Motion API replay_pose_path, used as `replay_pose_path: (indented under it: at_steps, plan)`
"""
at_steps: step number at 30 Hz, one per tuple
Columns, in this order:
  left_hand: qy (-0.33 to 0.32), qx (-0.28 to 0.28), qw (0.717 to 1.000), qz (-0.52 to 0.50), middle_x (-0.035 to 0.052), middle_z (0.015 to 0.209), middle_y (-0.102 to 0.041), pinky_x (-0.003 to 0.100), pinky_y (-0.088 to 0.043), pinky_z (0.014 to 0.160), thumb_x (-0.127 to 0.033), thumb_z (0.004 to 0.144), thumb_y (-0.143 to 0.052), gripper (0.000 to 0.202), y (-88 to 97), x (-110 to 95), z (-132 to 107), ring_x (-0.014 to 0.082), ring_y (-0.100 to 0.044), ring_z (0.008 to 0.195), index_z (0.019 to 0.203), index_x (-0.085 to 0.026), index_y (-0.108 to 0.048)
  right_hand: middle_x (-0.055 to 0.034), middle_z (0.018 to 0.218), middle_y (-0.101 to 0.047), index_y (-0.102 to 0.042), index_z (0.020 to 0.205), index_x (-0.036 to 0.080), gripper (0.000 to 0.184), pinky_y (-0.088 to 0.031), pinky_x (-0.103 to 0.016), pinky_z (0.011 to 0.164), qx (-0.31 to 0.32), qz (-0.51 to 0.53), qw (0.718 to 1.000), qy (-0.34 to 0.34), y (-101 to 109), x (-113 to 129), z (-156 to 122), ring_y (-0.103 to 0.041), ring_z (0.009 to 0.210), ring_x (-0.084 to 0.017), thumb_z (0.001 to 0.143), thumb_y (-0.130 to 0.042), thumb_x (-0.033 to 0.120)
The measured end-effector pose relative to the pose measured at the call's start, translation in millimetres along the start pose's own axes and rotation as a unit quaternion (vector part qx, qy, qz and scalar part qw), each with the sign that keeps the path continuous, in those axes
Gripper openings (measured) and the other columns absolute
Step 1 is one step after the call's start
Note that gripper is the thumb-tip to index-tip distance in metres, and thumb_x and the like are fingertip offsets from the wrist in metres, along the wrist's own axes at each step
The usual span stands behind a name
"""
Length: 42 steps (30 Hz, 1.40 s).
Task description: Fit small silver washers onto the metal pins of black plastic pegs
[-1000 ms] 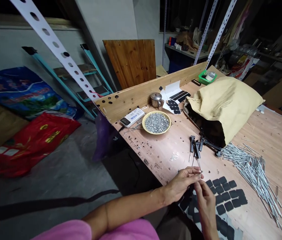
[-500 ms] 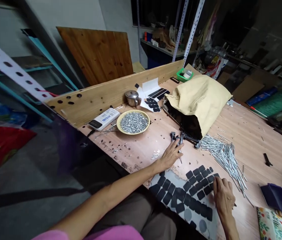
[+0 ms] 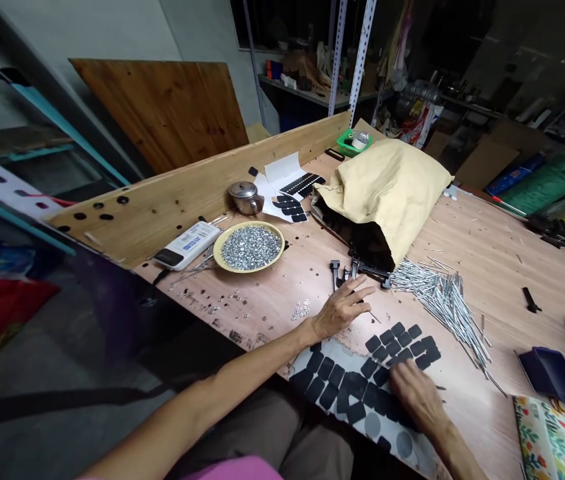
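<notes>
"While I'm watching from far off through the head camera, what are the hands doing?"

"The left hand is hanging loosely open, fingers spread, at the black plastic pieces. I'm seeing nothing clearly held; whether it's touching them, I can't tell. The right hand is showing blurred and curled over the black pads; I can't tell how far it's closing or whether it's gripping anything."

"Where are the pieces sitting?"

"They're lying on the surface by the open mouth of the paper sack, with metal rods spreading to the right. The pads are lying nearer the person, many on a grey sheet."

"Which step are you making out?"

"I'm judging it as sorting out the next piece by hand, one hand at the pieces, one at the pads."

"And the next move?"

"I'm thinking it's calling for a fingertip pinch, sparing the loose washers near the left wrist."
</notes>
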<state>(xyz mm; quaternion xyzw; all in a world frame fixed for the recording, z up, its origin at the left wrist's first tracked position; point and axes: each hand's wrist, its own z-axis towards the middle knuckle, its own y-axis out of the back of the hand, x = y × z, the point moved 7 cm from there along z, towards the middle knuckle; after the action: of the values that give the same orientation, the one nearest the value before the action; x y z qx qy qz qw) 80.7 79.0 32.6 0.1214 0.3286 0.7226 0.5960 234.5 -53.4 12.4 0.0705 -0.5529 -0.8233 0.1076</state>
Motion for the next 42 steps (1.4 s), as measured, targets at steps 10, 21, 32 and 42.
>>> replay_pose_path:
  at_steps: [10, 21, 32, 42]
  plan:
    - [0.034, -0.082, 0.996, -0.012, 0.0013, 0.080, -0.069, 0.045, -0.037, 0.105, -0.013, 0.089, -0.047, 0.019, 36.6, -28, 8, 0.0161, -0.062, 0.095, 0.087, -0.018, -0.066, -0.0027, 0.062, -0.051, -0.055, 0.068, 0.020, 0.032, -0.040, -0.025, 0.054, -0.007, -0.058, 0.998, -0.016, -9, 3, -7, -0.048, 0.066, -0.016, 0.093, -0.036, 0.022]
    - [0.063, -0.081, 0.995, 0.004, 0.0030, 0.072, -0.062, 0.027, -0.052, 0.072, -0.017, 0.091, -0.044, 0.022, 56.0, -42, 5, 0.0121, -0.058, 0.067, 0.087, -0.015, -0.065, -0.0032, 0.062, -0.049, -0.051, 0.064, 0.020, 0.039, -0.031, -0.024, 0.043, -0.057, -0.093, 0.993, -0.041, 8, -3, 4, -0.043, 0.059, -0.016, 0.095, -0.027, 0.023]
    - [0.158, -0.037, 0.985, -0.054, 0.0039, 0.077, -0.062, 0.022, -0.050, 0.063, -0.020, 0.093, -0.040, 0.025, 62.2, -39, -15, 0.0128, -0.061, 0.072, 0.096, -0.016, -0.065, -0.0017, 0.064, -0.054, -0.059, 0.074, 0.019, 0.031, -0.039, -0.022, 0.054, -0.034, -0.100, 0.992, -0.062, 25, 26, -20, -0.053, 0.064, -0.014, 0.094, -0.036, 0.027]
    - [0.207, -0.008, 0.966, -0.153, 0.0039, 0.078, -0.063, 0.020, -0.048, 0.061, -0.015, 0.088, -0.047, 0.023, 56.7, -52, -29, 0.0124, -0.062, 0.070, 0.099, -0.015, -0.067, -0.0018, 0.063, -0.057, -0.063, 0.073, 0.021, 0.037, -0.042, -0.023, 0.056, -0.079, -0.020, 0.977, -0.198, 62, 32, -28, -0.057, 0.059, -0.013, 0.092, -0.036, 0.038]
